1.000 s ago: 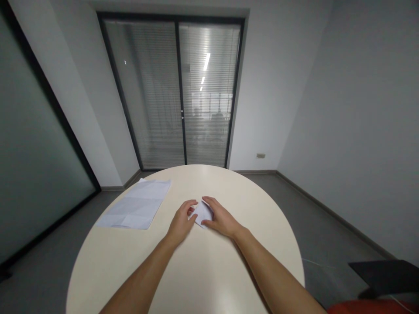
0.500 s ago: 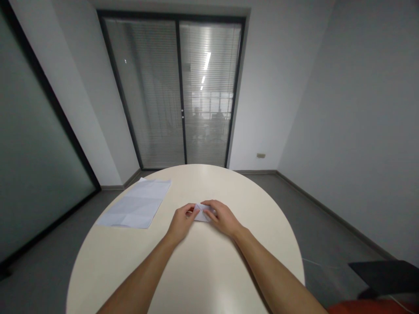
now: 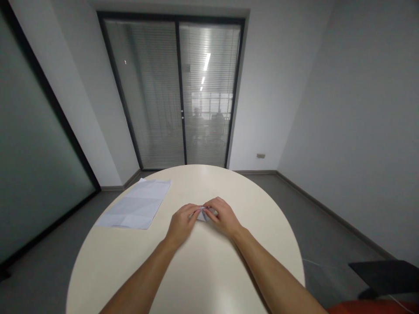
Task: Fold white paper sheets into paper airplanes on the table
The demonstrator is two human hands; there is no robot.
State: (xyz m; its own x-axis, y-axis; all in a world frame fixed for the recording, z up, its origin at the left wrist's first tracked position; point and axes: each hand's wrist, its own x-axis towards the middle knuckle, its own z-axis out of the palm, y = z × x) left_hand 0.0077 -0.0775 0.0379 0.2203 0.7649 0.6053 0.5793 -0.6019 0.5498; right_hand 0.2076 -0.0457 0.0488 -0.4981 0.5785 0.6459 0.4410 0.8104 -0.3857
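Observation:
Between my hands, near the middle of the round table, is a small piece of folded white paper (image 3: pixel 202 216). My left hand (image 3: pixel 182 223) grips its left side, thumb in front and fingers behind. On the other side my right hand (image 3: pixel 223 216) pinches the paper between thumb and fingers. The fingertips of both hands nearly meet at its upper edge. Much of the paper is covered by the fingers, so its exact folded shape cannot be made out.
A larger creased sheet of white paper (image 3: pixel 135 205) lies flat at the left of the cream round table (image 3: pixel 196 270). Beyond the table stands a glass door with blinds (image 3: pixel 150 100). A black chair part (image 3: pixel 386 274) with something red is at lower right.
My left fingers have moved right over the paper's upper edge, closer to my right fingertips. Less of the paper shows now, and its upper part looks bent. The larger sheet stays put.

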